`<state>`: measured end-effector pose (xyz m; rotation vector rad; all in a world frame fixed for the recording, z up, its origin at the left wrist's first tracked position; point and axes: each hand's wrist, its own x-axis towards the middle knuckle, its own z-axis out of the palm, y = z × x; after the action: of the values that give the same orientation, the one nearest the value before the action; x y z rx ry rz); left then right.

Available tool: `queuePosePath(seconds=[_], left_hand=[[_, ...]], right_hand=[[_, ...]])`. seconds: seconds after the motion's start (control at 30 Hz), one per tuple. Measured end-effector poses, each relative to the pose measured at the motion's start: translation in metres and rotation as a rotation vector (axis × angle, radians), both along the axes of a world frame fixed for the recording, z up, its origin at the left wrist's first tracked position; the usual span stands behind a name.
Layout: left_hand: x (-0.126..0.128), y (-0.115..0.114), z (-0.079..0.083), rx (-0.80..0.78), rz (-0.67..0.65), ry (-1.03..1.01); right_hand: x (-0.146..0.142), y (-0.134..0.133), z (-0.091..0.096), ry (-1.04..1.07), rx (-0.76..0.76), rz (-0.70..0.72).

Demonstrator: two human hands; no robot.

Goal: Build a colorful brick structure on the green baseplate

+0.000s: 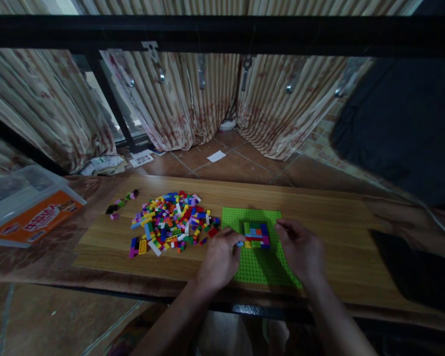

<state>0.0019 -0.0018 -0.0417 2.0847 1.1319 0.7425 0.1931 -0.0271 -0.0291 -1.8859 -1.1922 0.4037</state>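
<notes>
A green baseplate (252, 269) lies on the wooden board, carrying a small rectangular build of coloured bricks (257, 236) with blue, red, yellow, orange and purple pieces. My left hand (220, 257) is over the plate's left edge, thumb and fingers pinched at a small light blue brick (240, 244) beside the build. On the other side, my right hand (300, 249) hovers by the plate's right edge with its fingertips drawn together. Whatever those fingertips may hold is too dark and small to make out. Left of the plate spreads a pile of mixed loose bricks (174, 222).
A clear plastic box (33, 207) with an orange label stands at the far left. Several small pieces (122, 202) lie apart from the pile near it. A dark flat object (411, 272) rests at the right end of the wooden board (341, 222). Black rails with hooks cross behind.
</notes>
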Motion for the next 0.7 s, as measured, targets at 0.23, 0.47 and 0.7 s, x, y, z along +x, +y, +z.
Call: queuePosePath(seconds=[0.23, 0.47, 0.7], left_hand=[[0.018, -0.003, -0.011, 0.031, 0.002, 0.187], [0.021, -0.003, -0.017, 0.060, 0.026, 0.263], [0.022, -0.007, -0.020, -0.002, 0.075, 0.158]], right_hand=[[0.007, 0.000, -0.002, -0.082, -0.151, 0.041], [0.000, 0.001, -0.005, -0.093, -0.213, 0.120], [-0.007, 0.001, -0.010, -0.048, -0.223, 0.171]])
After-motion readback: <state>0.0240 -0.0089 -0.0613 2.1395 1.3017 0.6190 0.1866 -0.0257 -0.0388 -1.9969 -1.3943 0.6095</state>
